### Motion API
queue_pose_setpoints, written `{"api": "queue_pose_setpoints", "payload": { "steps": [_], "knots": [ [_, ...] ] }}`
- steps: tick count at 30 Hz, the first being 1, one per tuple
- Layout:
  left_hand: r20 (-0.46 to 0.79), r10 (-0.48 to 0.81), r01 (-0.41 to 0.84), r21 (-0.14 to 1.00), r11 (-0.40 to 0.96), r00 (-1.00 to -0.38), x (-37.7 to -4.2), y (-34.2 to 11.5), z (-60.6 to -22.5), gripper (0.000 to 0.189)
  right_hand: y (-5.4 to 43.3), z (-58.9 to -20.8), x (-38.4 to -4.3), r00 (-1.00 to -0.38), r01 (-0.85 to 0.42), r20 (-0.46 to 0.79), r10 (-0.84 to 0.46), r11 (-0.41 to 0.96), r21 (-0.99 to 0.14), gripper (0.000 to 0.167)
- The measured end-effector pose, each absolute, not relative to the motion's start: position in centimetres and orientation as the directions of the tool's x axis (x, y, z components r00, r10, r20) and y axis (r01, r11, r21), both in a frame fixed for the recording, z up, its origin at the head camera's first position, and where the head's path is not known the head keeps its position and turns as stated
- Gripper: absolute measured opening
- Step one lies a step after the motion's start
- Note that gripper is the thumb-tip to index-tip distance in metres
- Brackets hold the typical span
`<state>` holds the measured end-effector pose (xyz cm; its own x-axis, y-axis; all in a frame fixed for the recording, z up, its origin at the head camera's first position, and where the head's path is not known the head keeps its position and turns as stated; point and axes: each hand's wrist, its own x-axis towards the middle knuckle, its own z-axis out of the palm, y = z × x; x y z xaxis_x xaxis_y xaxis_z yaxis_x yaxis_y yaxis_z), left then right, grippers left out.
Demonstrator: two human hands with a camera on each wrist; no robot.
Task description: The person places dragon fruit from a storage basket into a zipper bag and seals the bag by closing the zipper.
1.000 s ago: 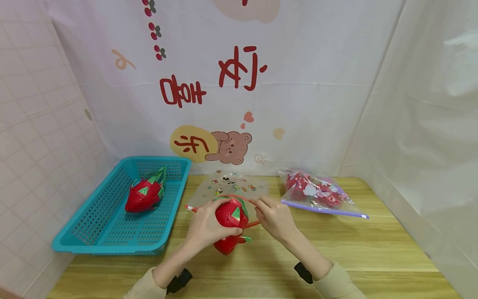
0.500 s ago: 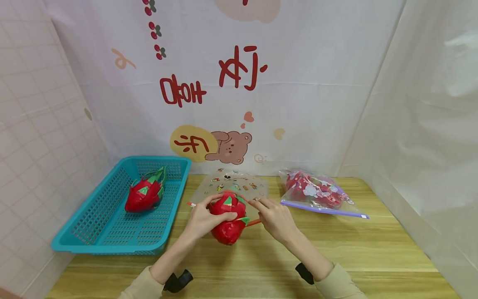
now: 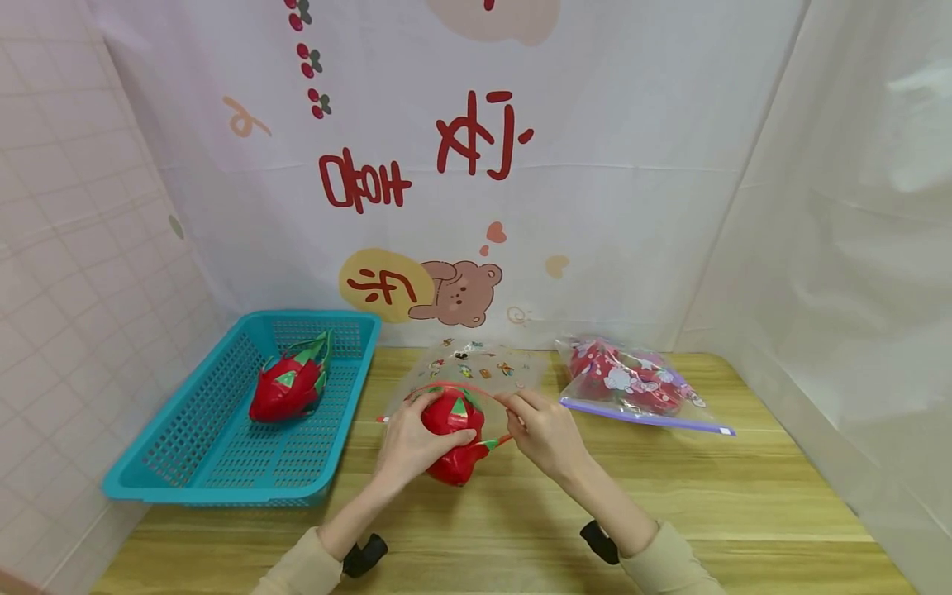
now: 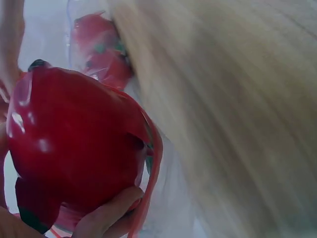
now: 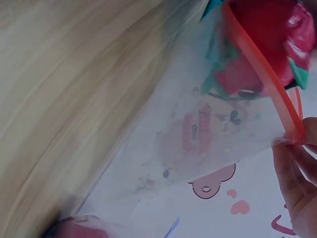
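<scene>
Your left hand (image 3: 411, 442) has its fingers clamped round a red fruit (image 3: 455, 421) with green-tipped leaves, at the mouth of a clear printed bag (image 3: 464, 364). The fruit sits partly inside, its leafy end showing through the film and its bare end sticking out towards you. Your right hand (image 3: 549, 430) pinches the bag's orange-red rim (image 5: 265, 69) between thumb and fingers, just beside the fruit. To your left on the tabletop (image 3: 669, 512), a blue basket (image 3: 223, 496) holds another fruit (image 3: 286, 390). On your right lies a purple-edged bag (image 3: 632, 384) with red contents.
</scene>
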<state>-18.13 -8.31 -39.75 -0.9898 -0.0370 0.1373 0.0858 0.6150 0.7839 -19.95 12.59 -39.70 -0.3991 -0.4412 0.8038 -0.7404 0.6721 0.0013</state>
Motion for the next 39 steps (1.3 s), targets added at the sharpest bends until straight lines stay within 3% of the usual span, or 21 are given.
{"api": "queue_pose_setpoints", "payload": {
  "steps": [14,18,22,24,31,36,39],
  "knots": [
    [0.310,0.081,0.271,0.639,0.720,-0.947,-18.0,-6.9,-43.0,0.053,12.2,-40.9,-20.4,-0.444,-0.723,0.810,-0.384,0.687,-0.072,0.028],
    [0.443,0.189,0.384,0.405,0.830,-0.876,-17.1,-6.2,-43.8,0.054,12.3,-40.8,-20.3,-0.469,-0.713,0.803,-0.367,0.694,-0.100,0.024],
    [0.579,0.364,0.504,0.095,0.858,-0.729,-16.4,-6.1,-44.5,0.045,12.4,-40.8,-20.2,-0.492,-0.702,0.793,-0.361,0.702,-0.116,0.022],
    [0.590,0.449,0.558,0.003,0.830,-0.671,-16.4,-6.4,-44.7,0.045,12.4,-40.8,-20.2,-0.498,-0.701,0.790,-0.356,0.702,-0.126,0.022],
    [0.446,0.609,0.600,-0.183,0.779,-0.655,-16.5,-7.8,-44.4,0.082,12.7,-40.6,-20.2,-0.510,-0.702,0.790,-0.340,0.696,-0.154,0.021],
    [0.482,0.677,0.584,-0.353,0.731,-0.556,-16.5,-8.2,-44.4,0.058,12.7,-40.5,-20.2,-0.517,-0.695,0.784,-0.343,0.703,-0.151,0.021],
    [0.468,0.695,0.579,-0.389,0.717,-0.546,-16.5,-8.1,-44.3,0.053,12.7,-40.4,-20.2,-0.519,-0.694,0.783,-0.344,0.705,-0.150,0.020]
  ]
}}
